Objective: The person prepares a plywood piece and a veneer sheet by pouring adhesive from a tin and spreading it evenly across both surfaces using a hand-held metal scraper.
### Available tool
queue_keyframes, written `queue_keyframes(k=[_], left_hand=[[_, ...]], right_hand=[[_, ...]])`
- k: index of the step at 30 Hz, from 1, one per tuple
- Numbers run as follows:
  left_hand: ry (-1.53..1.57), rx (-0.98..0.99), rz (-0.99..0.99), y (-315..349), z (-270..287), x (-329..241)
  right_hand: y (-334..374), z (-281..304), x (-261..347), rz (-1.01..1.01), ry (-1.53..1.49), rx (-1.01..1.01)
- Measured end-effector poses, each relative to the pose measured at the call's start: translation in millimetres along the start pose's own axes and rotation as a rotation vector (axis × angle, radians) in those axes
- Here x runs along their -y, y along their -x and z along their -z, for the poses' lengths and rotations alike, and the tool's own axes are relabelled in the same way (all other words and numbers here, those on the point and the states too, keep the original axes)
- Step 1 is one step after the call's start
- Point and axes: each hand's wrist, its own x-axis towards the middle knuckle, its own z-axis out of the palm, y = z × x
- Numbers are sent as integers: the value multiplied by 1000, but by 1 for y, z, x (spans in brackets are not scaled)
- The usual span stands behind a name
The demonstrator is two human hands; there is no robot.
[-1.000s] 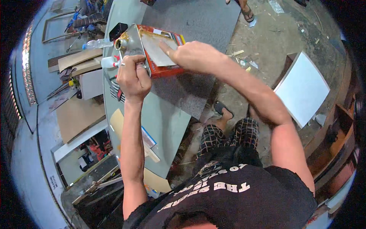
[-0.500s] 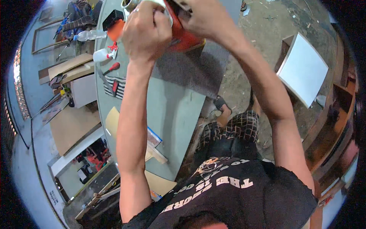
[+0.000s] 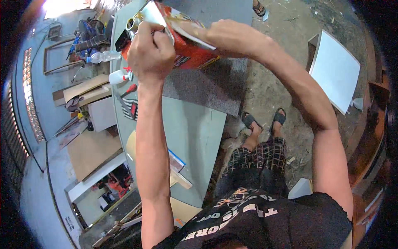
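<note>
A red cardboard box [image 3: 195,53] with printed sides stands on a grey mat [image 3: 207,85] at the far end of the table, its pale top flap [image 3: 151,15] raised. My left hand [image 3: 151,52] is closed in a fist at the box's left side, gripping its edge; its fingertips are hidden. My right hand [image 3: 222,35] reaches across the top of the box from the right. Its fingers are blurred by motion and partly behind the box's pale edge, so their hold does not show. Beside my left hand is a roll of tape [image 3: 132,24].
Along the table's [image 3: 199,124] left edge lie a clear plastic bottle [image 3: 103,57], a white spray bottle [image 3: 118,76], a red-handled tool [image 3: 130,89] and a striped cloth [image 3: 127,108]. A white panel [image 3: 336,70] stands on the floor at right.
My right hand has swept over the box top, and the box's pale flap now shows raised. My left hand stays closed at the box. The whole view has shifted slightly.
</note>
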Motion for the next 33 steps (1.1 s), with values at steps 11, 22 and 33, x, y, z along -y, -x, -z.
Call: queue_keyframes(k=[11, 22, 33], left_hand=[[6, 43, 52, -3, -11, 0], [-14, 25, 42, 7, -11, 9], [55, 116, 142, 0, 34, -16]], right_hand=[[20, -23, -18, 56, -66, -75], [137, -16, 47, -4, -358, 278], [213, 16, 104, -788, -1262, -422]])
